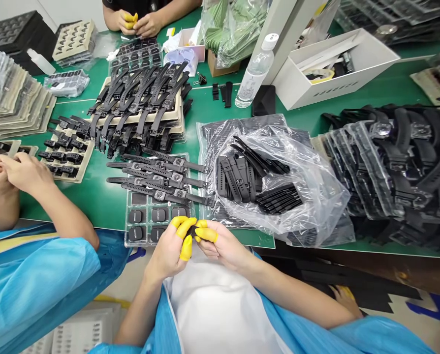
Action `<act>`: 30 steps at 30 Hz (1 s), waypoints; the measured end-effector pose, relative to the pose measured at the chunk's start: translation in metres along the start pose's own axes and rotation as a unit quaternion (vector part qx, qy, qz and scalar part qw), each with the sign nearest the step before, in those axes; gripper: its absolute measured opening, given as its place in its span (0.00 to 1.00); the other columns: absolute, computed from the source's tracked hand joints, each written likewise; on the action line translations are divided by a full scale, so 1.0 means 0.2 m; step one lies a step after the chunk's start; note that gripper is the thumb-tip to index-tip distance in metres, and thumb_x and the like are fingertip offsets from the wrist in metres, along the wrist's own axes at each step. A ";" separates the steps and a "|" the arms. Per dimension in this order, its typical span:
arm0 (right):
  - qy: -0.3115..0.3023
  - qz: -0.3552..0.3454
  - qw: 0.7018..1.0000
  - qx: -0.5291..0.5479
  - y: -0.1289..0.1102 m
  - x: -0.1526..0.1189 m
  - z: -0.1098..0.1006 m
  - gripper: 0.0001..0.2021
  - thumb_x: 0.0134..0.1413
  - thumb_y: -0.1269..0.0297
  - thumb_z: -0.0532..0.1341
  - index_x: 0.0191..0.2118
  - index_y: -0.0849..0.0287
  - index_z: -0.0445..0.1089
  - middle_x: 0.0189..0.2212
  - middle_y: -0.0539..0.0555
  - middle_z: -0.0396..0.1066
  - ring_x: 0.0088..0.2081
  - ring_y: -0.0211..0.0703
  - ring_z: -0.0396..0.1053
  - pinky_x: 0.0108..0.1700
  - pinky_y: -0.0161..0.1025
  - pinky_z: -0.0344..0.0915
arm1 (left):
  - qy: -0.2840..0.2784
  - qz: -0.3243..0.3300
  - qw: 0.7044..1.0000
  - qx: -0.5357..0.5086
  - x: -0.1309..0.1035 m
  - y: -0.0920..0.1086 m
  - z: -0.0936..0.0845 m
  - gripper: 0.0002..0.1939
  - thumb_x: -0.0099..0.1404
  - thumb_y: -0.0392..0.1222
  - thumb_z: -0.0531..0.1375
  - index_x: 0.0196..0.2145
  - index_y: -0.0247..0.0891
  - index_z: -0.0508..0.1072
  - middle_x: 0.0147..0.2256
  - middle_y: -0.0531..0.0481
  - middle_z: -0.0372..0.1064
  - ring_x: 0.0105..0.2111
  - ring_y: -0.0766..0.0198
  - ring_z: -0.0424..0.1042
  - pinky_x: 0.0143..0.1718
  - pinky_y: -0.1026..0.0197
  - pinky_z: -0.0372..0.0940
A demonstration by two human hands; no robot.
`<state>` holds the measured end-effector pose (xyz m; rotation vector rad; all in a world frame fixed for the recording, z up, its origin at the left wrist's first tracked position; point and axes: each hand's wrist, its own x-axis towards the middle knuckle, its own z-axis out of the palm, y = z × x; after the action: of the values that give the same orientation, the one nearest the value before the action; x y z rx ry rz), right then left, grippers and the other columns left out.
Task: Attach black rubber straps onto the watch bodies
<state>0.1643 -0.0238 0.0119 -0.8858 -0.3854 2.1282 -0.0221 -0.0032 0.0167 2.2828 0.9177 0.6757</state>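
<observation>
My left hand (175, 246), with yellow finger cots on several fingers, is closed in a pinch on a small black watch part (193, 231). My right hand (220, 241), also in yellow cots, grips the same part from the other side; fingers cover most of it, so its exact shape is hidden. Just beyond my hands lies a clear compartment tray (145, 220) holding square black watch bodies (158, 215). Across the tray's far part rest several watches with black straps (161, 182). An opened plastic bag (308, 196) with loose black straps (238, 179) lies to the right.
Trays stacked with strapped watches (142, 105) stand behind. A water bottle (257, 71) and a white box (334, 69) are at the back right. More watches in trays (397, 162) fill the right. Co-workers' hands (24, 172) are at the left and at the top.
</observation>
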 end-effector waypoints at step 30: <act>0.183 -0.306 0.595 -0.720 -0.42 0.03 -0.14 0.16 0.71 0.54 0.57 0.52 0.59 0.73 0.39 0.60 0.75 0.41 0.52 0.72 0.39 0.43 0.67 | -0.145 -0.109 0.936 0.303 0.03 -0.36 -0.69 0.17 0.65 0.30 0.53 0.44 0.39 0.79 0.41 0.42 0.78 0.41 0.52 0.75 0.44 0.53 0.69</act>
<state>0.2278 0.0344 0.0343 -1.6097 -1.9691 0.5557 -0.1374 0.0886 0.0658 2.6418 1.3377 -0.0673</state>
